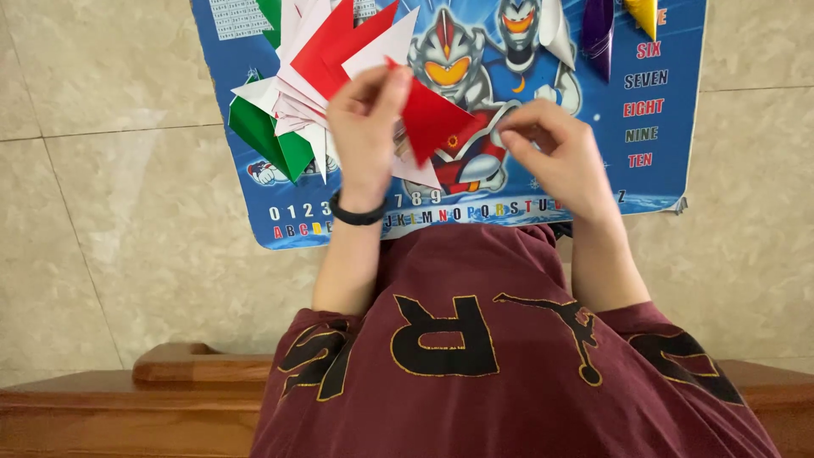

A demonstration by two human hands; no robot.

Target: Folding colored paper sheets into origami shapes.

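Holding a folded red paper piece (431, 119) between them, both hands hover above a blue picture mat (653, 170) that lies on a pale tiled floor (110, 212). The left hand (365, 119) has its grip closed on the left corner of the red piece, thumb and fingers pinched on the paper. The right hand (555, 148) has its fingertips drawn together at the piece's right tip; the grip looks closed on that tip, though the contact itself is partly hidden by the fingers. A black wristband (356, 212) circles the left wrist.

The red piece sits over the middle of the mat, its pointed lower edge aimed toward the near side. Just left and far of it a loose pile of folded papers (314, 76) in red, white and green fans out, touching the left hand's far side and spilling over the mat's left part. A purple folded paper (599, 30) and a yellow one (642, 13) lie at the mat's far right, well apart from the hands.

Open floor spreads left and right of the mat. The mat's near edge runs just beyond the person's maroon shirt (509, 365), and a brown wooden edge (170, 390) crosses the near side of the scene.
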